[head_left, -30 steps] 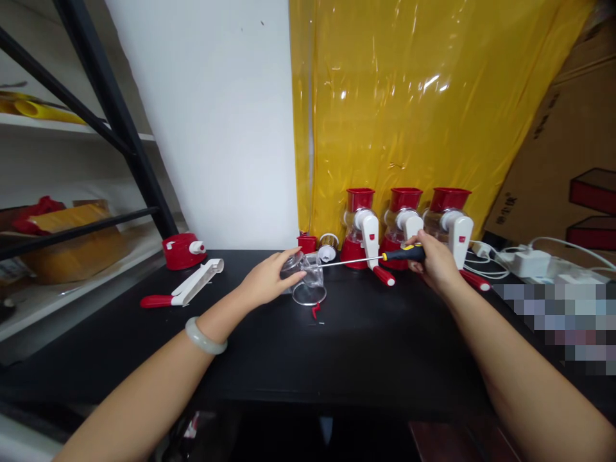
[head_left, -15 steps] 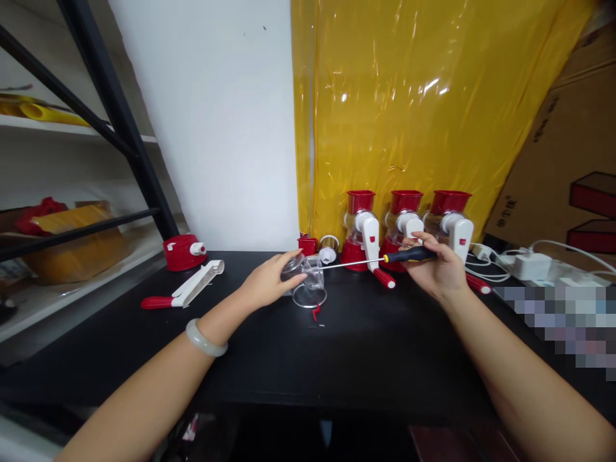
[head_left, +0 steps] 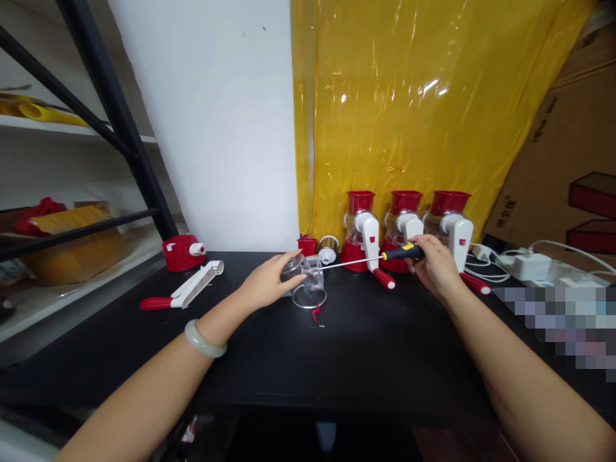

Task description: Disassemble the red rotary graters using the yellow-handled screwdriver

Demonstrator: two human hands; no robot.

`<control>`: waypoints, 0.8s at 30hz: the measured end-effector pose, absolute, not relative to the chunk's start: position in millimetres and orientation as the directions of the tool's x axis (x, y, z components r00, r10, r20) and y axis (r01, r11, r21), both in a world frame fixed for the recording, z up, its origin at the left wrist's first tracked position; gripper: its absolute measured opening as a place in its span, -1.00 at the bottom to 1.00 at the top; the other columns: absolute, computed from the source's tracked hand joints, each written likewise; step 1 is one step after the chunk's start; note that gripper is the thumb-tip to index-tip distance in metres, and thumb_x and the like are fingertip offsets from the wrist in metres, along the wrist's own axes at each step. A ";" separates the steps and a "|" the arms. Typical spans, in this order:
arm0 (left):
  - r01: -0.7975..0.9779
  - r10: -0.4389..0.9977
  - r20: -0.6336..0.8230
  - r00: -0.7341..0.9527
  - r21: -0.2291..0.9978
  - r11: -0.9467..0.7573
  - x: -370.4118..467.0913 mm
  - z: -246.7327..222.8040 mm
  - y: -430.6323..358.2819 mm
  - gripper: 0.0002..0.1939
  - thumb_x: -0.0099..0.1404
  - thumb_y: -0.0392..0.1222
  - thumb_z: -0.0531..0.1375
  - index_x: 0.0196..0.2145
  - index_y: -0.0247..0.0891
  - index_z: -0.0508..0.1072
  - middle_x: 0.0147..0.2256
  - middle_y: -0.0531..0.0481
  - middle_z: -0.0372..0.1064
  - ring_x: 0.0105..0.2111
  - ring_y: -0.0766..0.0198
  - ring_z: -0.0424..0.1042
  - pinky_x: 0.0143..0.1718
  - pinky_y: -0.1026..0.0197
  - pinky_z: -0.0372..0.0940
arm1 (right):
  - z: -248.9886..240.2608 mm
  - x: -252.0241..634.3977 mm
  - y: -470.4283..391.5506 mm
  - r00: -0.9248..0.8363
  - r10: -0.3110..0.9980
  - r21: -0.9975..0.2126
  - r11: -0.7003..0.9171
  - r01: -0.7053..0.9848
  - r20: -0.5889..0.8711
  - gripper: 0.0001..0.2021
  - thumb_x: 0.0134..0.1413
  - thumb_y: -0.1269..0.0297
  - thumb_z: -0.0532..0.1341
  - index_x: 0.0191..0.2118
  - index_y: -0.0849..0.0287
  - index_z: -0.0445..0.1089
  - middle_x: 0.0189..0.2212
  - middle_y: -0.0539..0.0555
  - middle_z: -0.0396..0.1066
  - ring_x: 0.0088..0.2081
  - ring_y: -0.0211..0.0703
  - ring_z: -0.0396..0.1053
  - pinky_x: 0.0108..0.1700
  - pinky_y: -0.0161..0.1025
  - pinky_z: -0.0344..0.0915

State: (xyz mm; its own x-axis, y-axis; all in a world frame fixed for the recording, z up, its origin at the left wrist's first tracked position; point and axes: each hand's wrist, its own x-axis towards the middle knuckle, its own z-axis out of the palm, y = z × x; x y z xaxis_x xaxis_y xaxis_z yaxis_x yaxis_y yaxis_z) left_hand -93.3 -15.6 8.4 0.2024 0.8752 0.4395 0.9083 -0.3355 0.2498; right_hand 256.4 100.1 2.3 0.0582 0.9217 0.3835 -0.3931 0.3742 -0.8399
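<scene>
My left hand [head_left: 270, 281] is closed around a clear plastic grater housing [head_left: 309, 296], which lies on the black table. In my right hand [head_left: 436, 264] is the black-and-yellow handle of a screwdriver [head_left: 404, 252]. Its long metal shaft points left, and the tip reaches the clear housing; whether it meets a screw there is too small to tell. Close in front of the housing lies a small red part [head_left: 316, 313], with tiny bits beside it. Behind the housing are a red part [head_left: 307, 246] and a metal drum grater [head_left: 328, 249].
Three red-and-white rotary graters [head_left: 360, 224] stand along the back right. To the left are a red base [head_left: 183, 253] and a white crank with a red handle [head_left: 156, 303]. White chargers and cables [head_left: 532, 264] lie at right, below a cardboard box [head_left: 553, 167].
My right hand has turned on the screwdriver handle: its fingers now wrap over the handle's end, and the handle's yellow marking shows. My left hand and the housing stay in place.
</scene>
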 end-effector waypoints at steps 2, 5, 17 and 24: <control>0.913 0.875 0.441 0.199 0.241 -0.329 -92.8 8.1 -15.9 -0.35 0.31 0.21 0.06 0.27 -0.07 0.15 0.12 -0.13 0.31 0.03 0.02 0.37 0.02 0.00 0.27 | 4.5 255.6 96.6 0.029 0.925 -0.790 0.340 -0.510 0.380 -0.86 -0.21 0.28 0.32 -0.43 0.09 0.40 -0.50 -0.06 0.31 -0.45 -0.32 0.27 -0.43 -0.35 0.29; 0.912 0.871 0.446 0.204 0.236 -0.334 -93.0 7.3 -15.5 -0.36 0.31 0.20 0.05 0.26 -0.08 0.15 0.13 -0.14 0.31 0.02 0.03 0.37 0.02 0.00 0.27 | 6.2 257.5 91.9 -0.071 0.918 -0.741 0.268 -0.616 0.391 -0.85 -0.28 0.35 0.24 -0.42 0.08 0.40 -0.46 -0.02 0.33 -0.36 -0.27 0.32 -0.27 -0.28 0.36; 0.906 0.873 0.446 0.197 0.256 -0.336 -96.1 5.9 -12.9 -0.35 0.31 0.21 0.05 0.27 -0.10 0.15 0.12 -0.14 0.31 0.03 0.02 0.37 0.03 0.00 0.27 | 3.6 264.0 97.2 0.062 0.911 -0.913 0.409 0.006 0.409 -0.49 -0.03 -0.29 0.15 -0.47 0.12 0.39 -0.76 -0.07 0.16 -0.73 -0.29 0.10 -0.70 -0.31 0.02; 0.910 0.875 0.437 0.205 0.245 -0.336 -94.0 7.1 -14.1 -0.35 0.31 0.21 0.06 0.27 -0.08 0.15 0.12 -0.13 0.31 0.04 0.03 0.36 0.03 0.00 0.27 | 2.2 255.5 99.1 0.056 0.922 -0.835 0.371 -0.406 0.382 -0.77 -0.19 0.14 0.40 -0.40 0.03 0.37 -0.46 -0.08 0.34 -0.45 -0.27 0.31 -0.49 -0.33 0.30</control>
